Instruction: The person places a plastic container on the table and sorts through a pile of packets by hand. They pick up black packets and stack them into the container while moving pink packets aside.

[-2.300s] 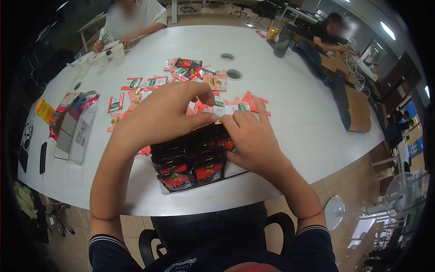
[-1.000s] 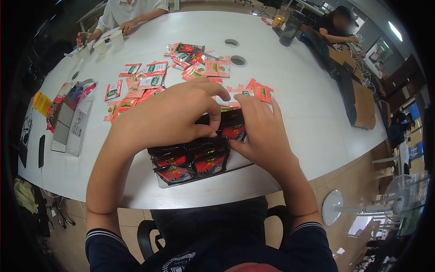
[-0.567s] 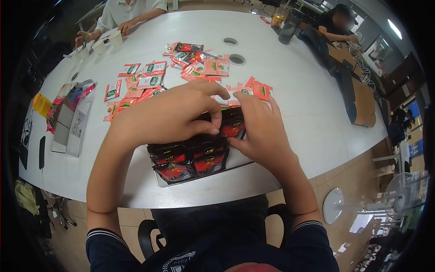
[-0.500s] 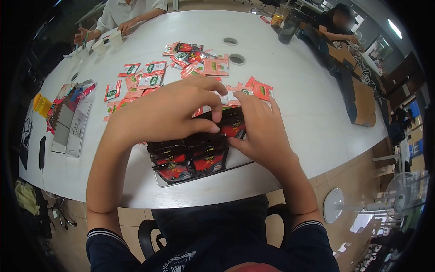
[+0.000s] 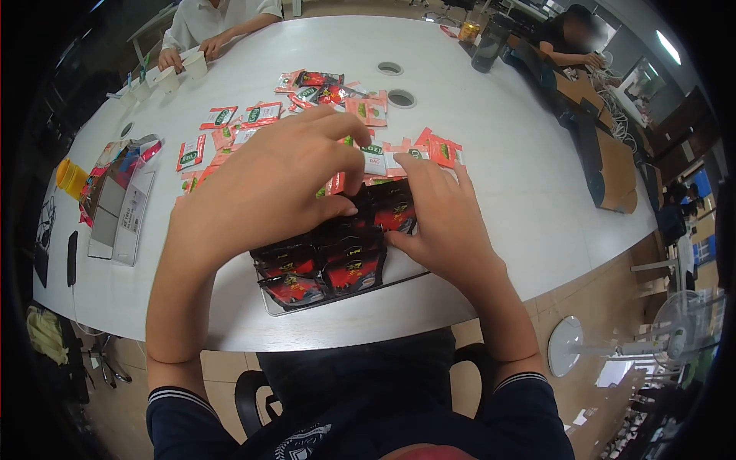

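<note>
Black-and-red sachets (image 5: 353,268) stand in overlapping rows on a thin flat tray (image 5: 287,313) at the table's near edge. Over their far left part hovers my left hand (image 5: 295,165), its fingers curved and its thumb apart from them, with nothing visible in between. It hides part of the rows. My right hand (image 5: 441,207) rests along the right side of the rows, thumb by the near edge of a sachet and fingers stretched forward. Beyond both hands lie pink-and-white sachets (image 5: 373,159), some of them partly covered by my left hand.
More pink sachets (image 5: 263,113) are scattered farther back, near two round holes in the white table (image 5: 521,253). Paper cups (image 5: 195,66) stand before a person in white. A box of packets (image 5: 115,184) is on the left; a dark bottle (image 5: 491,46) and cardboard (image 5: 613,172) are on the right.
My left hand has shifted slightly left, and the gap between its thumb and forefinger has widened. My right hand stays in place. Across the table, the other person's hand has moved onto a cup.
</note>
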`<state>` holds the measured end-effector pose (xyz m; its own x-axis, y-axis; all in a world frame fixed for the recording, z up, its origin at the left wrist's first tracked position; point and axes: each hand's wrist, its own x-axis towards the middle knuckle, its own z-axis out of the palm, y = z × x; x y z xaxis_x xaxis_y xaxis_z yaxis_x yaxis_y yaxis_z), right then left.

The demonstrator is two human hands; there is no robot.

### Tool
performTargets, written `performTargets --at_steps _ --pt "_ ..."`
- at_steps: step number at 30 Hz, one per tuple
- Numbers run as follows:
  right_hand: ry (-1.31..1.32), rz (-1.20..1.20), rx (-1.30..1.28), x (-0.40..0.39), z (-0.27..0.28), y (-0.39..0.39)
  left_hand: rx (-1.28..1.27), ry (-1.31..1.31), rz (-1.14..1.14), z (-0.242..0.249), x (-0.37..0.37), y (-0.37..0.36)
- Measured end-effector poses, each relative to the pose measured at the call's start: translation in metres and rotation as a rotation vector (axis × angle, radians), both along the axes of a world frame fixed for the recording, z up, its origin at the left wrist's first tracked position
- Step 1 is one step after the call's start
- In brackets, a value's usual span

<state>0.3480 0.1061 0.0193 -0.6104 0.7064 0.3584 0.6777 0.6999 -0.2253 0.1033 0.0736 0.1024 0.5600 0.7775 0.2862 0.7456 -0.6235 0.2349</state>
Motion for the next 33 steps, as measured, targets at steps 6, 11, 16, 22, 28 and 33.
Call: performTargets --at_steps 6,11,16,22,28,33 --pt "-0.007 -0.001 -0.008 0.0 0.001 0.0 0.05 0.023 0.01 -0.004 0.001 -0.002" --pt "0.0 0.002 0.021 0.0 -0.001 0.0 0.031 0.033 0.045 0.001 0.005 -0.009" --pt "-0.001 0.004 -0.008 0.0 0.001 0.0 -0.004 0.08 0.067 0.001 0.002 -0.009" --pt "-0.014 -0.004 -0.011 0.0 0.002 -0.001 -0.036 0.077 0.062 0.003 0.004 -0.009" --pt "-0.023 -0.007 -0.004 0.0 0.002 -0.001 0.001 0.07 0.03 -0.006 0.001 -0.007" --pt "0.009 0.019 0.056 0.0 -0.002 0.001 -0.096 0.077 0.071 -0.004 0.003 -0.007"
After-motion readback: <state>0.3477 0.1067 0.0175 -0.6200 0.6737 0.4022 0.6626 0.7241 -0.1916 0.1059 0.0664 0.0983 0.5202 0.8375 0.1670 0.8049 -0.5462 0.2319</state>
